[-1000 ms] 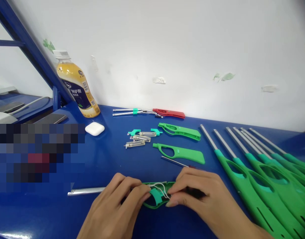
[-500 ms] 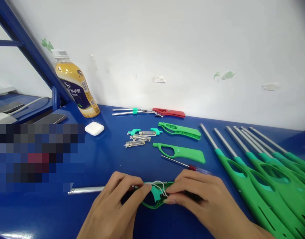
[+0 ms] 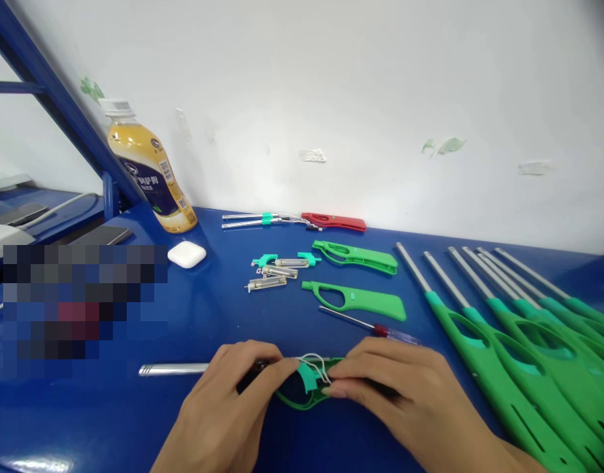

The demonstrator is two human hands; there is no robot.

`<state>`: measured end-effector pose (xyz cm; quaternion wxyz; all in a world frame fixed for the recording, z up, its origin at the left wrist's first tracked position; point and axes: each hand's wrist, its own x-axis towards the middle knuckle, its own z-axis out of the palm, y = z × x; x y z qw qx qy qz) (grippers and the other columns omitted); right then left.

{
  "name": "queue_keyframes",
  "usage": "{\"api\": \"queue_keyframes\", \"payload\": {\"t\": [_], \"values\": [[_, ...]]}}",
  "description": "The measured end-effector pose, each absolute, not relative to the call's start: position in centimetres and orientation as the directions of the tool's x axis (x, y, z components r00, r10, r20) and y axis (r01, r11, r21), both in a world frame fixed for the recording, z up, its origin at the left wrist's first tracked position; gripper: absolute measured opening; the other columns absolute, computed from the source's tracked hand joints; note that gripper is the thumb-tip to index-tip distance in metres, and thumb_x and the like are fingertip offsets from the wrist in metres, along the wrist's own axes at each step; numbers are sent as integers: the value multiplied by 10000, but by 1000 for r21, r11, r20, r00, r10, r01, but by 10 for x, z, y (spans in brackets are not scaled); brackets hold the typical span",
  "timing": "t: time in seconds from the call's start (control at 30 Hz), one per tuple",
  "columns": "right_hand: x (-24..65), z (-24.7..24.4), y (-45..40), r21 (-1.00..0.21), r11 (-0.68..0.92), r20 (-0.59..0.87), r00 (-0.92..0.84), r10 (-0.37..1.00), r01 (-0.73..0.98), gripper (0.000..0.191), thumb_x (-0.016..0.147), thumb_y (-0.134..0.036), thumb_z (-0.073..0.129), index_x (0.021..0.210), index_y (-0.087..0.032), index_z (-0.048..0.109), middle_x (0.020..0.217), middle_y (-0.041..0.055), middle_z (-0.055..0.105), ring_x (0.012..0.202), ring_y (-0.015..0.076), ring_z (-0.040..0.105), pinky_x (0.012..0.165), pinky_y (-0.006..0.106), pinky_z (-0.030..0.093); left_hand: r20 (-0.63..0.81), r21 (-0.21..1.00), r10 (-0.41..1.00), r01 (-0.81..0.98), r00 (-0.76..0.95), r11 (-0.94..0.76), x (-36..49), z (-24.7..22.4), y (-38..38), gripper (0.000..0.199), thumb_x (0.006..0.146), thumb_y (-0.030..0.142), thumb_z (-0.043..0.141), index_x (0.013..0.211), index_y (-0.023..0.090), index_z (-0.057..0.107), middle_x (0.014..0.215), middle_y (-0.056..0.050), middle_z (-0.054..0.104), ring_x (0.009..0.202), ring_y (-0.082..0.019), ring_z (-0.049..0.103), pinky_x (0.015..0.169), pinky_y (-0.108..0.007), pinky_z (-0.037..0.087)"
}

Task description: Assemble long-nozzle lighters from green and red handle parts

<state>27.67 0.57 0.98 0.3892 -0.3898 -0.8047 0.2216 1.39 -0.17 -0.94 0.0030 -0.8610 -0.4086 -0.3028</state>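
Note:
Low in the head view, my left hand (image 3: pixel 228 401) is closed around the neck of an open green lighter shell (image 3: pixel 302 402). A silver metal tube (image 3: pixel 172 370) sticks out to the left of that hand. A turquoise trigger (image 3: pixel 308 378) sits in the shell, and a thin white wire (image 3: pixel 312 357) loops over it. My right hand (image 3: pixel 395 387) is closed at the handle end, its thumb and fingertips pinching by the wire's end. Those fingers cover most of the handle's inside.
Beyond my hands lie a screwdriver (image 3: pixel 381 328), green shell halves (image 3: pixel 366 302), clear fuel tanks (image 3: pixel 267 283), a red shell (image 3: pixel 334 221) and tubes with wires (image 3: pixel 247 222). Several green lighters (image 3: pixel 489 374) line the right. A bottle (image 3: pixel 151 171) and white case (image 3: pixel 186 254) stand left.
The metal tube and shell have shifted slightly up, and the tube's tip has moved a little to the right. Both hands keep nearly the same grip, and the wire still loops above the trigger.

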Motion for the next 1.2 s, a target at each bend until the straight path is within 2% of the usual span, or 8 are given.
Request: {"api": "queue_keyframes", "payload": {"t": [0.4, 0.67, 1.2], "values": [[277, 9, 4, -604, 632, 487, -402, 775, 486, 145, 1079, -298, 680, 998, -238, 784, 894, -41, 796, 747, 88, 751, 737, 167, 562, 518, 226, 706, 719, 483, -657, 17, -7, -1, 393, 1096, 55, 420, 1260, 302, 679, 1089, 18, 709, 900, -93, 728, 837, -184, 570], [275, 9, 2, -561, 645, 504, -404, 763, 519, 129, 1092, -262, 658, 1031, -247, 772, 921, -55, 791, 770, 79, 738, 752, 175, 552, 522, 193, 701, 733, 486, -652, 16, -16, -1, 416, 1086, 44, 414, 1297, 292, 674, 1158, -13, 686, 965, -112, 727, 918, -210, 582], [275, 10, 0, -535, 648, 500, -416, 760, 542, 114, 1087, -264, 660, 1042, -255, 765, 922, -53, 787, 779, 98, 742, 748, 200, 557, 555, 207, 681, 714, 477, -669, 21, -15, -1, 391, 1084, 22, 442, 1277, 269, 676, 1111, -5, 694, 932, -126, 695, 842, -253, 561]]}}
